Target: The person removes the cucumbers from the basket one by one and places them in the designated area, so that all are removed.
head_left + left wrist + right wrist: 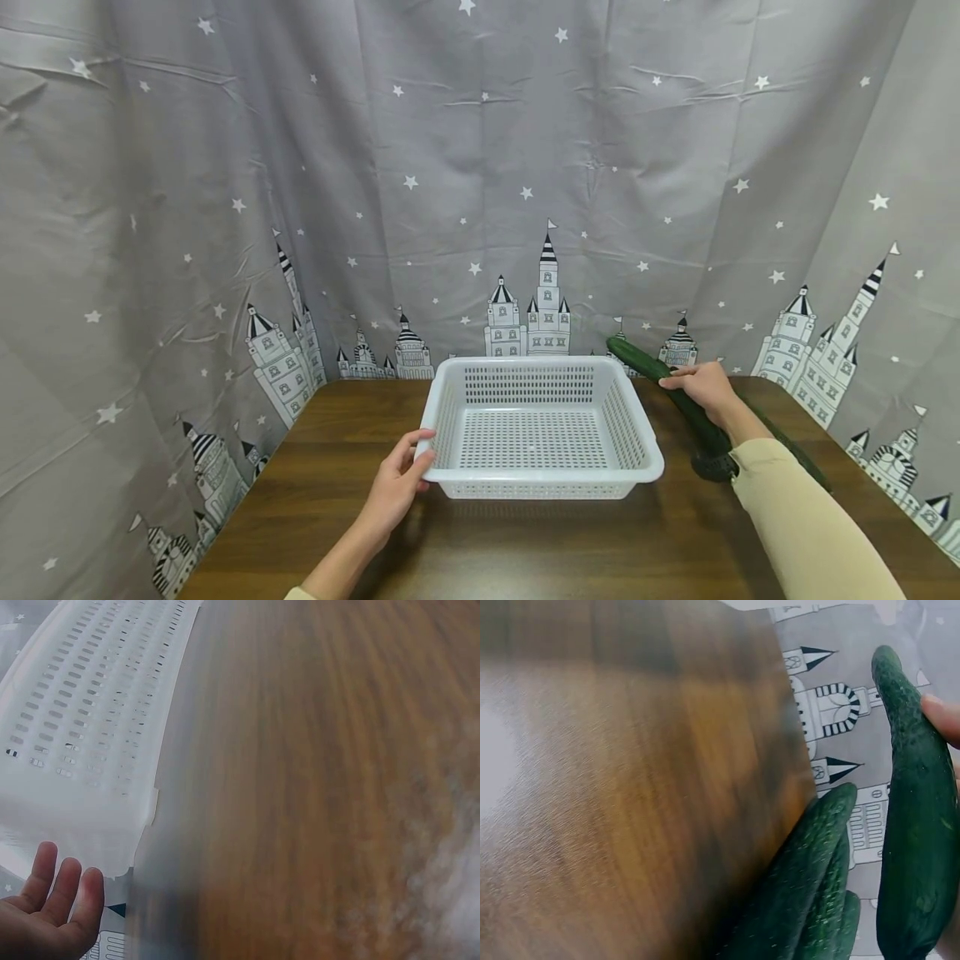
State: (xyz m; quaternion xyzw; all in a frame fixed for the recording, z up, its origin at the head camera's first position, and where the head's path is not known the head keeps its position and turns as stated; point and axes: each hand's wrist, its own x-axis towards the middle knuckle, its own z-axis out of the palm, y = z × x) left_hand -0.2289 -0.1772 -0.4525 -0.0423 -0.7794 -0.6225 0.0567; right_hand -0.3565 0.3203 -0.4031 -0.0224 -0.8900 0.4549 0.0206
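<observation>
A white perforated plastic basket stands on the table with nothing inside it. At its left front corner my left hand holds the rim; in the left wrist view, fingers of that hand show beside the basket wall. My right hand pinches a dark green cucumber to the right of the basket. The held cucumber is tilted, its far end pointing towards the curtain. Several more cucumbers lie close together on the table below it, partly hidden by my right arm in the head view.
The brown wooden table reaches back to a grey curtain printed with stars and castles, which also hangs along both sides. A dark rounded thing shows at the right sleeve's cuff; I cannot tell what it is.
</observation>
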